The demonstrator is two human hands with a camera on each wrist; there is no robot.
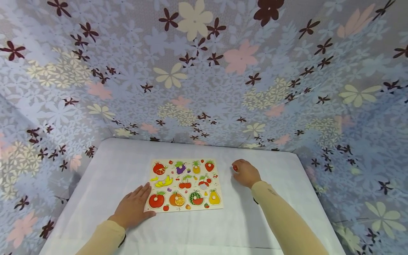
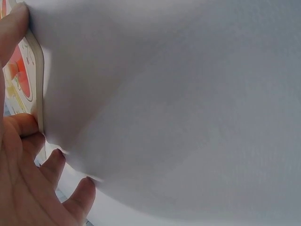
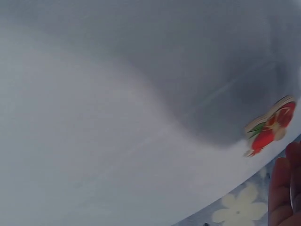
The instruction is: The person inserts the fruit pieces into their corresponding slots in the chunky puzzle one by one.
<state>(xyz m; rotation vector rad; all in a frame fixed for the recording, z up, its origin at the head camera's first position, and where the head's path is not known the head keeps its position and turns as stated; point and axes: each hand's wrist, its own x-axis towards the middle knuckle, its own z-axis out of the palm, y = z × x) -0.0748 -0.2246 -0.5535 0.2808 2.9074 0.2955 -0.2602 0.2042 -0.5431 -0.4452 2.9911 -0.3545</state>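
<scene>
A wooden fruit puzzle board (image 1: 173,180) lies on the white-covered table. At its lower-left corner rests my left hand (image 1: 134,205), fingers spread along the left edge and thumb at the front edge. Close up in the left wrist view, one finger (image 2: 23,125) touches the board's rim, while other fingertips meet the cloth. To the right of the board, my right hand (image 1: 246,173) pinches a small red fruit puzzle piece (image 1: 235,168). The right wrist view shows that piece (image 3: 270,128) tilted, with a green leaf and a pale knob; the gripping fingertips are largely hidden.
Fruit pictures with small knobs cover the board, among them a red apple (image 1: 156,200), an orange (image 1: 176,199) and a watermelon (image 1: 196,198). A flowered cloth wall (image 1: 204,88) rises behind the table and along both sides.
</scene>
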